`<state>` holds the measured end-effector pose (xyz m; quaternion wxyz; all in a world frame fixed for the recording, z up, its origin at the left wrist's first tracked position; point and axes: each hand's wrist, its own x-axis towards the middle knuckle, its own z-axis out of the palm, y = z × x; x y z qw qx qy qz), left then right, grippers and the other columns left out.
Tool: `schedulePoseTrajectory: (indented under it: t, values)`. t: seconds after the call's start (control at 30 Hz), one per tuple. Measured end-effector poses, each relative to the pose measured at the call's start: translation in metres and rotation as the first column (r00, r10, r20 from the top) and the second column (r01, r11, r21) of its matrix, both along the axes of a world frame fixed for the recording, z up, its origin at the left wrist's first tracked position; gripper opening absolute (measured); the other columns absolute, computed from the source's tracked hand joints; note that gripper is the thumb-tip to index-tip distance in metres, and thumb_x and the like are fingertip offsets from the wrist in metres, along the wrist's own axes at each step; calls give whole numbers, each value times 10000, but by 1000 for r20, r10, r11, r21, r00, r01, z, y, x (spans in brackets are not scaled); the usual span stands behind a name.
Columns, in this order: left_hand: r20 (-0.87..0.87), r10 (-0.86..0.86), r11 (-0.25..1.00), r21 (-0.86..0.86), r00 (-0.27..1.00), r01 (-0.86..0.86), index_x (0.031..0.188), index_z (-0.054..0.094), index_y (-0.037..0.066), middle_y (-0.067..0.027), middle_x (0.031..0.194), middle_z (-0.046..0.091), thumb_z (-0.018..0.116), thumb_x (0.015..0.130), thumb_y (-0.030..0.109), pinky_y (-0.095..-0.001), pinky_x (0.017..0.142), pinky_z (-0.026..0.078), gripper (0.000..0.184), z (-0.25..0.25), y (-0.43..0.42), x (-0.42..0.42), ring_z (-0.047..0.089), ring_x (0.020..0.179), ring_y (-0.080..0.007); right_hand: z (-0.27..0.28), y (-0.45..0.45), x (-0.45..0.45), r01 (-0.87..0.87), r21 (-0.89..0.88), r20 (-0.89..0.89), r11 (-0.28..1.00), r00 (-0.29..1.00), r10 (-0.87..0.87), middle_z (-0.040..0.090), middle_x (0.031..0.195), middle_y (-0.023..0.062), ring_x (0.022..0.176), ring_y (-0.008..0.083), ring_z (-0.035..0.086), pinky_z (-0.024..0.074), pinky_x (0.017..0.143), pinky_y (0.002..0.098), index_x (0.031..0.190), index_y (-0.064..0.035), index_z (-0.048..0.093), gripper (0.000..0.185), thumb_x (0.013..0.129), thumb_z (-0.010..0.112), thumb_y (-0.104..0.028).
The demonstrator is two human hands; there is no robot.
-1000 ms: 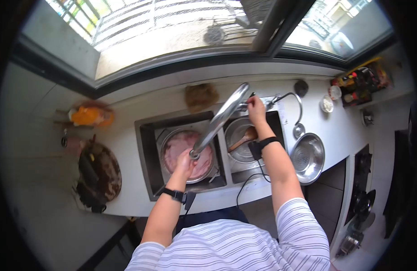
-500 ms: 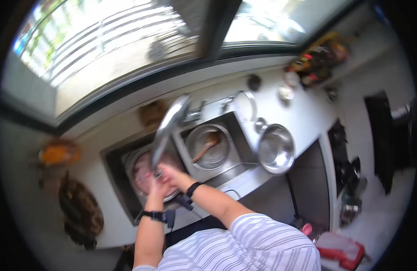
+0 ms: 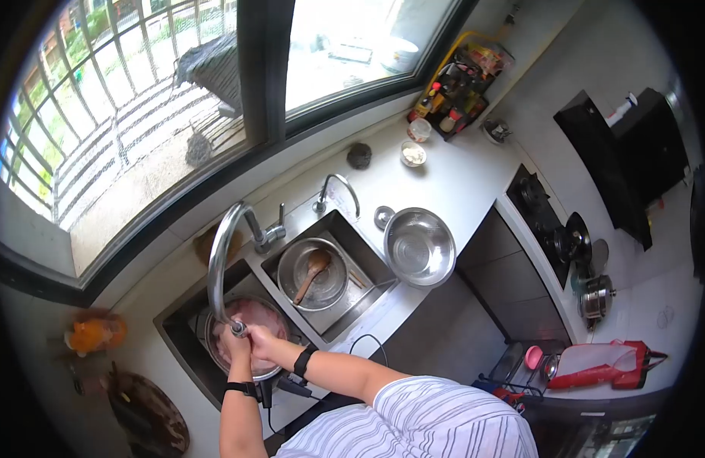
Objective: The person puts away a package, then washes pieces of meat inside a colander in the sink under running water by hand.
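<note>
Both of my hands are together under the spout of the silver faucet [image 3: 217, 282], above the left sink basin. My left hand [image 3: 236, 349] and my right hand [image 3: 265, 343] touch each other just below the spout's tip; their fingers are bunched, and whatever they may hold is hidden. Beneath them a metal pot [image 3: 274, 372] holds pale pink meat [image 3: 255, 313]. In the right basin stands a metal pan [image 3: 337, 284] with a wooden spoon [image 3: 313, 276] lying in it.
A steel bowl [image 3: 420, 248] sits at the counter's edge right of the sink. Farther back are a small white bowl [image 3: 413, 154], a dark scrubber [image 3: 359, 156] and a bottle rack [image 3: 459, 91]. A round board [image 3: 148, 412] is at left, a stove [image 3: 547, 221] at right.
My right hand has come off the faucet handle and joined my left hand under the spout. The view has swung to the right, bringing more of the stove side into sight.
</note>
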<state>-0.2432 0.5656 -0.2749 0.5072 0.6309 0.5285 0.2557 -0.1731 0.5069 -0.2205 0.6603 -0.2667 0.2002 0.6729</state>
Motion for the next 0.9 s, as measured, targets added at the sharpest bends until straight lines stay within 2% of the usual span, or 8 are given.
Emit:
schedulePoseTrajectory:
  t: [0.1, 0.2, 0.3, 0.47, 0.53, 0.67, 0.73, 0.9]
  values:
    - [318, 249, 840, -541, 915, -40, 800, 579, 101, -78, 810, 599, 546, 794, 242, -373, 679, 479, 145, 19, -5, 12, 573, 751, -226, -29, 4, -2, 3, 49, 176, 999, 984, -12, 612, 916, 95, 861, 238, 582, 470, 778, 377, 914, -48, 582, 199, 724, 574, -106]
    - [251, 466, 444, -896, 849, 21, 830, 596, 83, -75, 810, 601, 545, 788, 251, -366, 649, 492, 181, 26, 0, 6, 581, 770, -221, -43, -2, 7, -142, 41, 406, 989, 907, 114, 605, 974, 74, 914, 198, 564, 445, 833, 341, 975, -61, 575, 229, 748, 545, -77]
    - [353, 545, 434, -895, 760, 104, 859, 605, 66, -78, 795, 602, 523, 797, 237, -361, 634, 491, 199, 26, 0, 13, 583, 731, -220, 5, -32, 39, -154, -248, 961, 956, 85, 263, 615, 929, 133, 878, 249, 584, 471, 779, 349, 961, -13, 570, 270, 693, 565, -36]
    - [510, 531, 421, -852, 677, 312, 888, 613, 43, -88, 784, 604, 492, 830, 163, -319, 627, 492, 180, 66, 1, 12, 584, 690, -204, 49, -54, 71, -1, -182, 983, 983, -20, 182, 602, 957, 143, 916, 266, 577, 469, 781, 345, 1021, -31, 567, 320, 701, 569, -54]
    - [550, 518, 443, -828, 655, 345, 944, 599, 50, -82, 853, 618, 509, 829, 141, -313, 679, 483, 172, 78, -1, 5, 588, 740, -189, 104, -52, 63, -219, 59, 974, 974, -200, -104, 599, 960, 144, 921, 269, 572, 468, 790, 345, 1027, -40, 560, 327, 701, 569, -51]
    - [700, 373, 554, -695, 610, 459, 1033, 568, 35, -67, 955, 599, 480, 834, 119, -340, 884, 398, 234, 104, -6, -20, 550, 923, -186, 136, -27, 46, -286, -212, 961, 934, -235, 146, 604, 868, 139, 843, 266, 598, 464, 734, 356, 1012, -45, 544, 288, 729, 596, -67]
    - [417, 173, 582, -774, 892, 250, 1092, 563, 99, -42, 1062, 575, 471, 803, 109, -368, 874, 380, 303, 124, -5, -36, 518, 969, -204, 136, -12, 41, -230, -246, 925, 942, -345, 158, 605, 791, 144, 775, 290, 606, 461, 672, 367, 949, -52, 555, 227, 734, 614, -95]
    - [292, 143, 776, -626, 946, 76, 1233, 473, 54, -64, 1080, 560, 479, 760, 56, -334, 891, 388, 473, 88, 3, -85, 511, 987, -207, 128, 31, 27, -158, -190, 957, 969, -250, 147, 628, 766, 126, 732, 268, 624, 478, 645, 349, 871, -58, 597, 162, 723, 632, -115]
